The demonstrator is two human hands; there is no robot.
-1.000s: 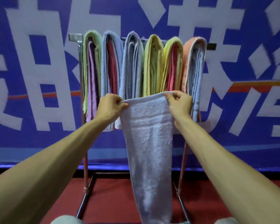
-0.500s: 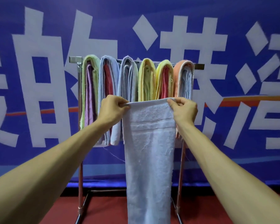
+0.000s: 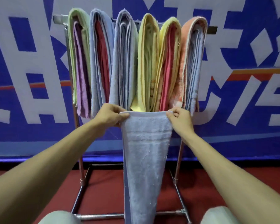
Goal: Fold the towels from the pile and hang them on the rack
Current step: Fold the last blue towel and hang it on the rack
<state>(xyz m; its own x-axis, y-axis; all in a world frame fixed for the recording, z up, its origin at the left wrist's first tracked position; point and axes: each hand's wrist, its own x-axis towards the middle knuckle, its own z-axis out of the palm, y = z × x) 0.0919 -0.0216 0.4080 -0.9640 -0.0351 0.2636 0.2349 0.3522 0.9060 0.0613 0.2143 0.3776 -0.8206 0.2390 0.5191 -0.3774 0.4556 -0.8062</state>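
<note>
A pale lavender towel (image 3: 145, 152) hangs lengthwise in front of me, folded narrow, its lower end out of view at the frame's bottom. My left hand (image 3: 110, 116) pinches its top left corner and my right hand (image 3: 180, 119) pinches its top right corner. Behind it stands a metal rack (image 3: 82, 159) whose top bar carries several folded towels (image 3: 136, 59): green, blue, lavender, yellow, yellow over pink, and peach. The held towel's top edge sits level with the lower ends of those hanging towels.
A blue banner (image 3: 233, 78) with large white characters fills the wall behind the rack. The floor (image 3: 107, 188) is red carpet. The rack's base tubes (image 3: 102, 216) lie close to my knees (image 3: 58, 218).
The view has come much closer to the rack and tipped down. Both hands keep the same pinch on the towel's top corners, now lower against the hanging towels.
</note>
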